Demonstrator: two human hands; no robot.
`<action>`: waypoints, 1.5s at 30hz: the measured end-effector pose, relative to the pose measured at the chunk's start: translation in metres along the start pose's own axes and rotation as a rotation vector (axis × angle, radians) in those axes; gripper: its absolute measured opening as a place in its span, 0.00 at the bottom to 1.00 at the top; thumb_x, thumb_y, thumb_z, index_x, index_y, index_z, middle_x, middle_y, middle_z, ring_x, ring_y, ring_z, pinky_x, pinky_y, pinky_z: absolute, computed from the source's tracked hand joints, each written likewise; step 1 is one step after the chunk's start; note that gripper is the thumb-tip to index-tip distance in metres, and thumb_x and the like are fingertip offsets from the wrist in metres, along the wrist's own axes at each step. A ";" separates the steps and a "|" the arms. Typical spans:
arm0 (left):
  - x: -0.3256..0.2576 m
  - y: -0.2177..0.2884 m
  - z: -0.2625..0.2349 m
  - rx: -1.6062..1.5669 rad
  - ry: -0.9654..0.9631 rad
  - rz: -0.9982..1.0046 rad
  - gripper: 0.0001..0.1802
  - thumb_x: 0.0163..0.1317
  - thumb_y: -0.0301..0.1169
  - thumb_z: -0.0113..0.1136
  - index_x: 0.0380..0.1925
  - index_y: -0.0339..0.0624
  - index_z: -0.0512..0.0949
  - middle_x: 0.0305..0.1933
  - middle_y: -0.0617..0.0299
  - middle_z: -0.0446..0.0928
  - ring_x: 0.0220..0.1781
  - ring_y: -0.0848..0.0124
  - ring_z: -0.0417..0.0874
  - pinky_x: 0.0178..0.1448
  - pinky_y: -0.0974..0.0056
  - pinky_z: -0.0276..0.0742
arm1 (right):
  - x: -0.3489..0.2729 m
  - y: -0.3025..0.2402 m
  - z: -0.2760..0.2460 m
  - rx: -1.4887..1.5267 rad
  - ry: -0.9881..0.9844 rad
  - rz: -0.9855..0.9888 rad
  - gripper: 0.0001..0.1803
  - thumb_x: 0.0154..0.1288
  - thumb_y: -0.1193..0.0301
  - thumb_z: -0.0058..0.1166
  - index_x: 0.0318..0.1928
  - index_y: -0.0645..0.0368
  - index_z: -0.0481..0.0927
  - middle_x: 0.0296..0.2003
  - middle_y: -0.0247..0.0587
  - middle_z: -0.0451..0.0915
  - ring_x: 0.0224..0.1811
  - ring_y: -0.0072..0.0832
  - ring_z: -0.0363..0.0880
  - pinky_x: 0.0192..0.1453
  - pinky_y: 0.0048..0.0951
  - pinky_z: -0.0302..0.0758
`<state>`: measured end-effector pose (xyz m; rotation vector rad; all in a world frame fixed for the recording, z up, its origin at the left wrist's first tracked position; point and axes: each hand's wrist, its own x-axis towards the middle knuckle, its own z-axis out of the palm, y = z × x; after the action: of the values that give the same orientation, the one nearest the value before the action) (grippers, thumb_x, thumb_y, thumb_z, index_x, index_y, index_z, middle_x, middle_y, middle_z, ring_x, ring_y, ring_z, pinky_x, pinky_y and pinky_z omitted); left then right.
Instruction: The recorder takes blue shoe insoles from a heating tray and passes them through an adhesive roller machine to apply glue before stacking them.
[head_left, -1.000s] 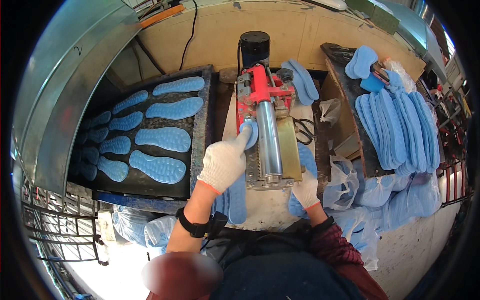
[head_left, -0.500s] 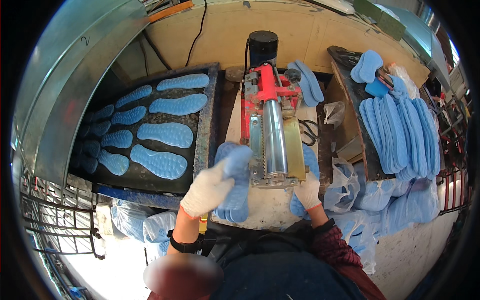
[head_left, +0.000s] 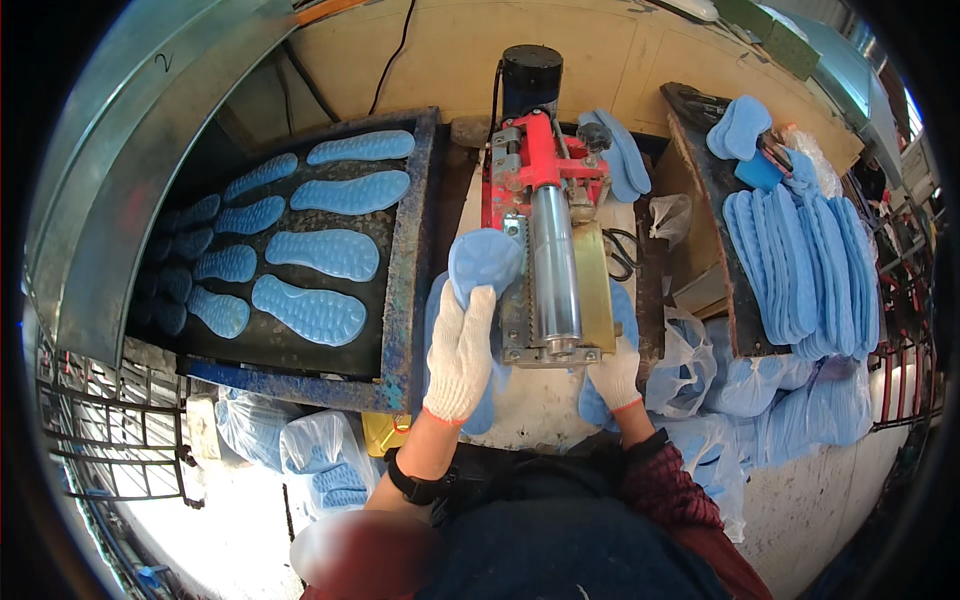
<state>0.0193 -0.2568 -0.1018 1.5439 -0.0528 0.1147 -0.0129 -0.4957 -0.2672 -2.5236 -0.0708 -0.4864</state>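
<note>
My left hand point(head_left: 461, 352), in a white knitted glove, pinches a blue dimpled insole point(head_left: 484, 262) by its lower end. That insole is raised beside the toothed left edge of a red machine with a shiny steel roller point(head_left: 555, 270). Under my left hand, more blue insoles point(head_left: 481, 412) lie on the pale bench, largely covered. My right hand point(head_left: 615, 376), gloved too, is at the machine's right side over a blue insole point(head_left: 592, 408). Its fingertips are partly hidden by the machine's brass-coloured plate point(head_left: 597, 300), so its grip does not show.
To the left, a dark tray with a blue rim point(head_left: 395, 300) carries rows of blue insoles point(head_left: 312, 308). Stacked insoles point(head_left: 775, 265) stand on a board at right. Behind the machine lean a couple of insoles point(head_left: 620, 160). Plastic bags point(head_left: 745, 385) of blue pieces sit below.
My left hand has turned upright and moved right, bringing the insole up against the machine's left side. My right hand stays almost in place. The whole view has shifted slightly.
</note>
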 end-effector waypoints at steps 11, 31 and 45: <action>-0.011 0.001 -0.013 0.278 -0.003 0.006 0.14 0.72 0.34 0.49 0.49 0.35 0.73 0.43 0.47 0.78 0.44 0.50 0.80 0.50 0.57 0.74 | -0.001 -0.002 0.000 -0.096 -0.008 0.008 0.11 0.53 0.74 0.57 0.39 0.58 0.80 0.33 0.48 0.79 0.38 0.50 0.79 0.41 0.44 0.76; -0.024 -0.113 -0.023 0.795 -0.478 0.360 0.17 0.64 0.22 0.49 0.53 0.35 0.76 0.52 0.40 0.76 0.55 0.44 0.77 0.60 0.54 0.74 | -0.008 -0.071 -0.050 0.809 -0.785 0.418 0.20 0.69 0.72 0.54 0.59 0.63 0.73 0.43 0.31 0.77 0.43 0.18 0.72 0.47 0.23 0.71; 0.080 -0.177 -0.040 2.091 -0.315 0.407 0.31 0.62 0.35 0.54 0.66 0.37 0.67 0.53 0.59 0.76 0.62 0.55 0.71 0.70 0.44 0.61 | -0.010 -0.011 -0.036 0.368 -0.054 0.286 0.28 0.62 0.75 0.52 0.64 0.66 0.68 0.42 0.63 0.81 0.40 0.54 0.83 0.44 0.43 0.79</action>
<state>0.1166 -0.2181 -0.2699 3.6135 -0.6702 0.2835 -0.0360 -0.5051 -0.2371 -2.1398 0.1652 -0.2618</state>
